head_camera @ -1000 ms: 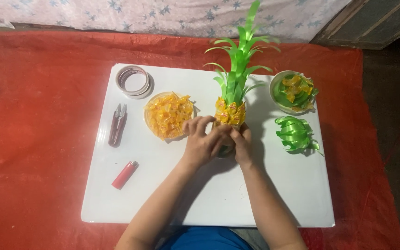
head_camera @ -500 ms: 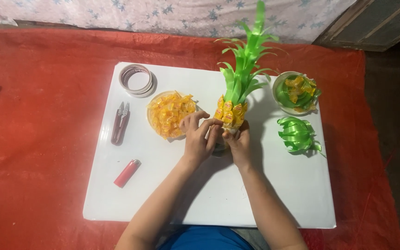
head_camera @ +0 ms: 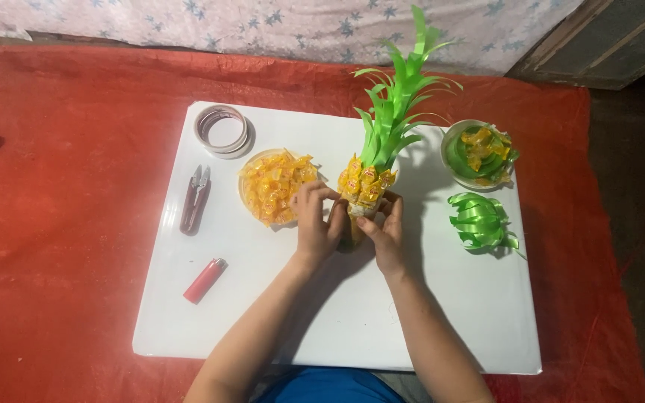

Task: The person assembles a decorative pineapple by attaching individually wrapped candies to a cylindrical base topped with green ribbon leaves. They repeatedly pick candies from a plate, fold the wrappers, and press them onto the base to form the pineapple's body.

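A craft pineapple [head_camera: 367, 183] stands upright on a white board [head_camera: 427, 313]: a bottle-like body ringed with yellow wrapped candies and topped with long green ribbon leaves [head_camera: 401, 97]. My left hand [head_camera: 316, 224] and my right hand [head_camera: 384, 233] both clasp its lower part, fingers pressed just below the candy rows. The bottom of the body is hidden by my fingers. Just left of my left hand sits a plate of yellow candies [head_camera: 274, 186].
Tape rolls [head_camera: 222, 128], dark snips [head_camera: 194, 198] and a red lighter [head_camera: 204, 280] lie on the board's left half. A bowl with green ribbon and candies [head_camera: 479, 153] and a loose coil of green ribbon [head_camera: 479, 222] are on the right. Red cloth [head_camera: 61, 224] surrounds the board.
The view has shifted slightly. Both hands stay on the pineapple's lower part, with small changes in how the fingers sit.
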